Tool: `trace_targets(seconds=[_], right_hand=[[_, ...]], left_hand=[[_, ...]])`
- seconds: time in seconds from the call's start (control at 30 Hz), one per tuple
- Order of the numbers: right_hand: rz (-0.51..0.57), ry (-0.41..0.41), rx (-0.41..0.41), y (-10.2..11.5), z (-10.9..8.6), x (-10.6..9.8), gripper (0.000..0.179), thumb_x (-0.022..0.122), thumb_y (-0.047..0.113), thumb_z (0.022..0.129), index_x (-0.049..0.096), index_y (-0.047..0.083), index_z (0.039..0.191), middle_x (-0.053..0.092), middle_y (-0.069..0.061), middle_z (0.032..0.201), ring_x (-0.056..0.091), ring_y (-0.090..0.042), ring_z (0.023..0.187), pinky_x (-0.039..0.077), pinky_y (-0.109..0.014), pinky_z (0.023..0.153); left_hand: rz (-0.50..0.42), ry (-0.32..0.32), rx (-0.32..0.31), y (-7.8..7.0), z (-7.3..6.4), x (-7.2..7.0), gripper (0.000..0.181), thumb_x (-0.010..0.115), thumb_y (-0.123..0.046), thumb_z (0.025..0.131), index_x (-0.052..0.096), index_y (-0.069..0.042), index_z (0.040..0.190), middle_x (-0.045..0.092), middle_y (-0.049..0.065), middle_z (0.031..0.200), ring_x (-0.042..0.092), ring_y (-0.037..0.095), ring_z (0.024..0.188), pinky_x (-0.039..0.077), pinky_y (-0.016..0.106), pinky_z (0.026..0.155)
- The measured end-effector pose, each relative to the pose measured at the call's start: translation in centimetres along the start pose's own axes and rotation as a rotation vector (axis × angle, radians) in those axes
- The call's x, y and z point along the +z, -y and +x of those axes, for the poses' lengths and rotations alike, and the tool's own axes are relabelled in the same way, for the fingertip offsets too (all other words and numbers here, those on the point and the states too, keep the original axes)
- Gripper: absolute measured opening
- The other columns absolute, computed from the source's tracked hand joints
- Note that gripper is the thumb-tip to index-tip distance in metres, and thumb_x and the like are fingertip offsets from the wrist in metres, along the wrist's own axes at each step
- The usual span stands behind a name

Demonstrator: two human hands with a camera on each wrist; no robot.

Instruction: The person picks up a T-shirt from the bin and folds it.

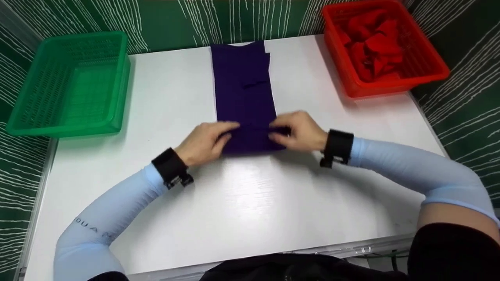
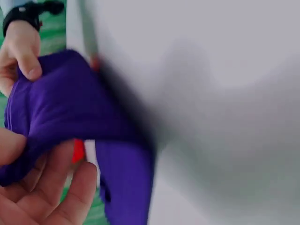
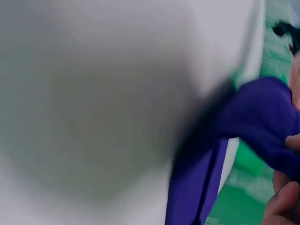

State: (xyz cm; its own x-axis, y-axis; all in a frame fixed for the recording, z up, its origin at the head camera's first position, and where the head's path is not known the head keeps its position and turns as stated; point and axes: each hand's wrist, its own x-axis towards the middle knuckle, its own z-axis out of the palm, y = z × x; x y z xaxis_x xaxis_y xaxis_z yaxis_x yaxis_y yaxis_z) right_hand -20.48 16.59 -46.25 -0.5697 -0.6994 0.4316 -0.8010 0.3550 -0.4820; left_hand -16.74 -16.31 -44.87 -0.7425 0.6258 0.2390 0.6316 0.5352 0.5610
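Cloth: purple cloth (image 1: pixel 243 93), folded into a long narrow strip, lying flat on the white worktop (image 1: pixel 242 203); its near end sits between the two hands and the rest runs straight away from them.
Left hand: left hand (image 1: pixel 205 142) grips the near left edge of the strip, fingers curled round a raised fold; the left wrist view shows the fabric bunched over the fingers (image 2: pixel 51 187).
Right hand: right hand (image 1: pixel 299 130) pinches the near right edge, thumb and fingers closed on the fabric.
Handling: judged light, limp and non-fragile; it will sag wherever unsupported and the layers may slide apart.
Grasp points: judged best at the two near corners, through all layers at once, both hands level.
Material: soft knit-like fabric, matt, with a few shallow creases and a small raised flap further from the hands.
Green basket: empty-looking green basket (image 1: pixel 70 84), perforated plastic, rectangular, well apart beyond the left hand.
Red basket: red basket (image 1: pixel 425 62) of the same shape beyond the right hand, holding crumpled red cloths (image 1: pixel 373 43).
Worktop surface: smooth, glossy, hard.
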Motion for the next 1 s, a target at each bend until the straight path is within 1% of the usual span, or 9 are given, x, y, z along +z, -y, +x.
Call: trace_targets(seconds=[0.07,0.13,0.27,0.4,0.6,0.73,0.83,0.9,1.0], right_hand=[[0.031,-0.025,0.093,-1.3,1.9,-0.5,0.025,0.084,0.014,0.091,0.082,-0.003,0.109,0.083,-0.016,0.104,0.080,-0.034,0.097,0.063,-0.050,0.089],[0.036,-0.039,0.192,-2.6,3.7,-0.9,0.027,0.084,0.013,0.091,0.081,-0.004,0.112,0.083,-0.019,0.108,0.079,-0.037,0.102,0.061,-0.051,0.095],[-0.003,-0.048,0.366,-5.4,7.2,-1.0,0.030,0.085,0.016,0.093,0.081,-0.002,0.118,0.082,-0.019,0.114,0.077,-0.037,0.096,0.059,-0.049,0.095],[-0.066,-0.003,0.468,-7.8,9.4,-0.3,0.034,0.082,0.021,0.098,0.078,0.001,0.125,0.080,-0.017,0.121,0.070,-0.032,0.092,0.053,-0.046,0.092],[-0.071,0.046,0.577,-10.0,10.3,1.3,0.038,0.075,0.019,0.103,0.071,0.003,0.137,0.074,-0.017,0.135,0.068,-0.034,0.120,0.051,-0.048,0.108],[-0.066,-0.008,0.594,-10.1,10.5,1.6,0.037,0.073,0.016,0.104,0.070,0.003,0.138,0.072,-0.017,0.142,0.064,-0.035,0.138,0.046,-0.047,0.121],[-0.086,-0.019,0.594,-9.7,10.4,1.9,0.041,0.071,0.015,0.105,0.066,0.002,0.143,0.069,-0.020,0.146,0.061,-0.036,0.141,0.045,-0.048,0.122],[-0.152,0.008,0.564,-9.1,10.2,2.3,0.048,0.069,0.018,0.106,0.059,0.002,0.150,0.062,-0.022,0.152,0.060,-0.039,0.141,0.048,-0.051,0.120],[-0.293,0.107,0.452,-7.8,9.7,3.1,0.059,0.062,0.027,0.109,0.046,0.001,0.160,0.045,-0.026,0.166,0.051,-0.045,0.148,0.049,-0.061,0.117]], left_hand=[[0.017,-0.020,-0.043,1.0,2.0,-0.8,0.042,0.056,-0.007,0.109,0.063,-0.003,0.149,0.069,0.017,0.147,0.067,0.035,0.137,0.051,0.047,0.119],[0.036,-0.030,-0.108,2.3,4.1,-1.5,0.043,0.055,-0.008,0.110,0.062,-0.005,0.152,0.068,0.016,0.149,0.066,0.033,0.138,0.050,0.047,0.120],[0.079,-0.044,-0.252,5.3,7.9,-2.2,0.040,0.053,-0.012,0.111,0.063,-0.007,0.150,0.072,0.018,0.143,0.070,0.033,0.128,0.052,0.048,0.116],[0.116,-0.054,-0.355,7.8,10.0,-1.9,0.038,0.054,-0.011,0.111,0.064,-0.005,0.148,0.073,0.020,0.137,0.071,0.034,0.119,0.052,0.049,0.111],[0.136,-0.089,-0.434,9.3,11.0,-0.8,0.038,0.054,-0.012,0.111,0.062,-0.004,0.147,0.071,0.022,0.141,0.068,0.037,0.131,0.051,0.048,0.115],[0.165,-0.153,-0.452,9.1,11.5,-0.4,0.038,0.054,-0.011,0.111,0.060,-0.005,0.148,0.071,0.024,0.140,0.069,0.038,0.132,0.052,0.048,0.114],[0.240,-0.174,-0.470,8.7,11.5,0.1,0.046,0.054,-0.012,0.112,0.051,-0.004,0.156,0.067,0.027,0.142,0.068,0.043,0.128,0.055,0.051,0.109],[0.318,-0.134,-0.466,8.1,11.2,0.8,0.055,0.054,-0.019,0.113,0.040,-0.002,0.164,0.055,0.029,0.155,0.060,0.046,0.138,0.054,0.055,0.110],[0.460,0.031,-0.419,7.0,10.3,2.1,0.075,0.049,-0.042,0.115,0.022,0.000,0.171,0.027,0.032,0.173,0.033,0.051,0.158,0.041,0.064,0.122]])
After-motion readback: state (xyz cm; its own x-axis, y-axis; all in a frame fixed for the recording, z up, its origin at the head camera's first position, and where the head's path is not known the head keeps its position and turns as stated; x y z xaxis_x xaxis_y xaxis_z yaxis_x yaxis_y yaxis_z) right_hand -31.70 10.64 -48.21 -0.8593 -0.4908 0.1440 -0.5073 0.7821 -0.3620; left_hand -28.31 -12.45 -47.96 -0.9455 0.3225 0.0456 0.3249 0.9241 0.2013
